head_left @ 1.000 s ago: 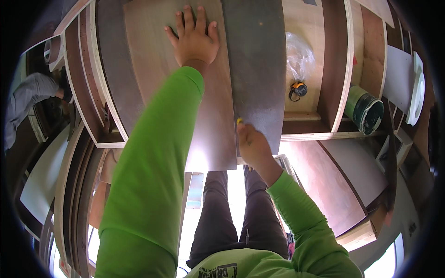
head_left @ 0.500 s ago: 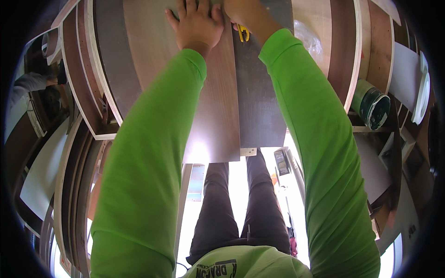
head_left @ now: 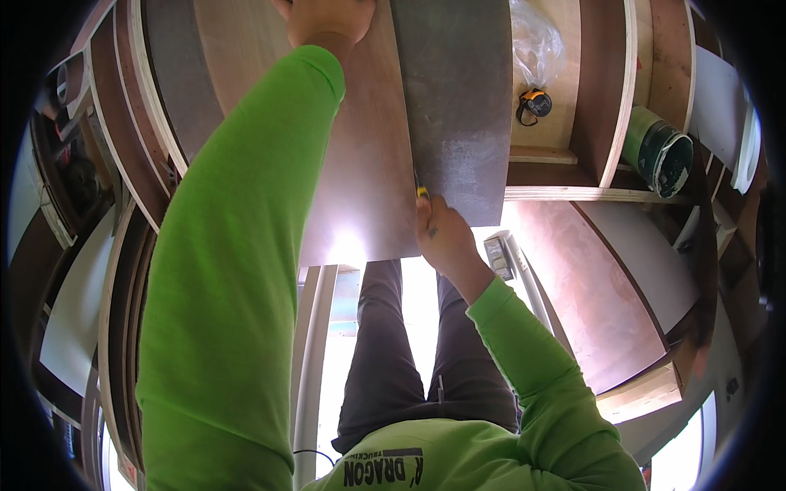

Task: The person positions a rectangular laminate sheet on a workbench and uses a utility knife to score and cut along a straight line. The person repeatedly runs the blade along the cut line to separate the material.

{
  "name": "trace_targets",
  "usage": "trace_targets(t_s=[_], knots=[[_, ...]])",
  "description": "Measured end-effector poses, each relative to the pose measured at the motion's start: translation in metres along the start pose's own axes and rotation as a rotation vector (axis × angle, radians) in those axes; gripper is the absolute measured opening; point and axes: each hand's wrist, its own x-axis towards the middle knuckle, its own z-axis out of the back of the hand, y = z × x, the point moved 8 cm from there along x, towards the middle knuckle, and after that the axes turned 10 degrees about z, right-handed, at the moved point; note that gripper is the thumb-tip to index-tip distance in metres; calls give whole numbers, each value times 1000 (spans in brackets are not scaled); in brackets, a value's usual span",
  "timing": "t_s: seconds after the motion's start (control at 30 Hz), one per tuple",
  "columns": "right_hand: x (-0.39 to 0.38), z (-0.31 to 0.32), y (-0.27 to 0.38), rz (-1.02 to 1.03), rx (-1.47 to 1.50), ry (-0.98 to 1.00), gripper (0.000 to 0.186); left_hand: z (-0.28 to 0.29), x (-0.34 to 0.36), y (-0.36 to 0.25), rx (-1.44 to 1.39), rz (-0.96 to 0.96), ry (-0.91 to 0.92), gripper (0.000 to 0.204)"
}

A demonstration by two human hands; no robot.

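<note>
My left hand [head_left: 332, 20] presses flat on a brown wood-grain sheet [head_left: 360, 164] at the upper edge of the view; most of its fingers are cut off there. My right hand [head_left: 446, 237] is closed around a yellow utility knife [head_left: 422, 193], mostly hidden in the fist. The knife's front end meets the long right edge of the sheet, close to the sheet's near end. Beside that edge lies a darker grey-brown board [head_left: 463, 123] with pale scuffs.
A black and orange tape measure [head_left: 537, 103] and crumpled clear plastic [head_left: 536, 45] lie in a wooden compartment on the right. Farther right, a green, paint-stained can [head_left: 659, 155] lies on its side. Wooden frames [head_left: 123, 106] stand on the left. My legs [head_left: 377, 352] are below the sheet.
My right hand has drawn the knife toward me along the sheet's edge, from the far end to the near end. My left hand sits higher in view. The tape measure has come into sight.
</note>
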Motion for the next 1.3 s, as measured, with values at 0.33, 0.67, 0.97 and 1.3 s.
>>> trace_targets(t_s=[0.33, 0.67, 0.97, 1.3], knots=[[-76, -62, -61, 124, -41, -71, 31, 3, 2, 1, -14, 6, -6, 57], [-86, -20, -42, 176, 99, -190, 30, 6, 0, 4, -28, 0, -24, 57], [181, 142, 120, 601, -119, -521, 40, 8, 1, -2, -22, 0, 4, 56], [160, 116, 123, 359, -333, -156, 42, 4, 0, 3, 31, 8, -6, 55]])
